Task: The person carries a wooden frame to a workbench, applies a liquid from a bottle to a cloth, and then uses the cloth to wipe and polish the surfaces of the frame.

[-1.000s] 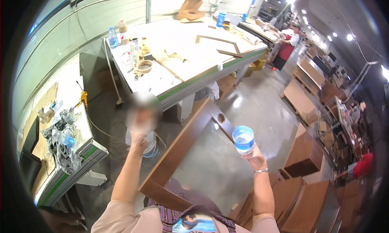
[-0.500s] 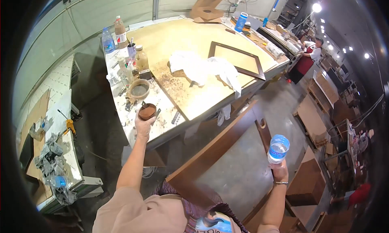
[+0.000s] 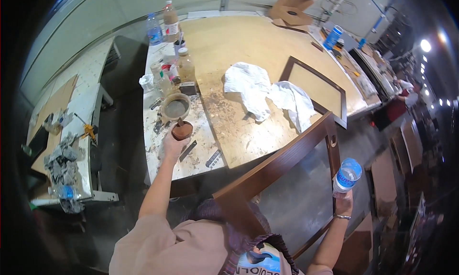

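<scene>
Over the stained workbench (image 3: 201, 155), left hand (image 3: 171, 143) grips a small brown cup (image 3: 182, 130).

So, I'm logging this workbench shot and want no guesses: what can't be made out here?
Head view only:
- Contents of the small brown round cup: the left hand grips it, and it is too small.
- Fill level of the clear plastic water bottle above the right hand: seen end-on.
- Far right workshop: dark and bent by the fisheye rim.

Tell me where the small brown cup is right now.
In the head view, the small brown cup is in the left hand, over the paint-spattered white bench, just below the larger round tub.
</scene>
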Motion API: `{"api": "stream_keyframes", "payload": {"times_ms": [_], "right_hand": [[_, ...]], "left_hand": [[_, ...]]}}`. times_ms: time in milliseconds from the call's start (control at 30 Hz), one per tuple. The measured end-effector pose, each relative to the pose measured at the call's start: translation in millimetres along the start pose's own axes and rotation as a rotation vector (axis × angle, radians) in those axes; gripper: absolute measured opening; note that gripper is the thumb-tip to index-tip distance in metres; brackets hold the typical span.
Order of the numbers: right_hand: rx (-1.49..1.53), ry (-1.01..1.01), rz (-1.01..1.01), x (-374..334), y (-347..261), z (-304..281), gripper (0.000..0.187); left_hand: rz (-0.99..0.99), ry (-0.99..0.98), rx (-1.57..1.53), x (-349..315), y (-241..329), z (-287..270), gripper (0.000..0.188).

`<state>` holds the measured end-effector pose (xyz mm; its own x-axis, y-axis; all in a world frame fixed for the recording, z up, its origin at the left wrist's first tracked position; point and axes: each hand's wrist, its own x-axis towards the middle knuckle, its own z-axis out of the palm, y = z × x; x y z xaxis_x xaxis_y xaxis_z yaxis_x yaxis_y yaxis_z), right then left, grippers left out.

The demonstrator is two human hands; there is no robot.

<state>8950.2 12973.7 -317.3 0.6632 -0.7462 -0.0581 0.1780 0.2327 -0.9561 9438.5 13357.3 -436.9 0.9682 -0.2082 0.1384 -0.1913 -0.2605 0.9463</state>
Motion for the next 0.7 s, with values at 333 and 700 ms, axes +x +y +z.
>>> {"api": "stream_keyframes", "payload": {"times_ms": [333, 700], "right_hand": [[0.061, -0.278, 0.072, 149.0, -37.5, -26.5, 0.094], [-0.157, -0.526, 0.241, 253.5, -69.7, -21.3, 0.073]], "left_hand": [[-0.106, 0.022, -0.136, -16.7, 20.8, 5.1, 0.078], [-0.225, -0.107, -0.712, -117.6, 185.9, 102.0, 0.032]]}}
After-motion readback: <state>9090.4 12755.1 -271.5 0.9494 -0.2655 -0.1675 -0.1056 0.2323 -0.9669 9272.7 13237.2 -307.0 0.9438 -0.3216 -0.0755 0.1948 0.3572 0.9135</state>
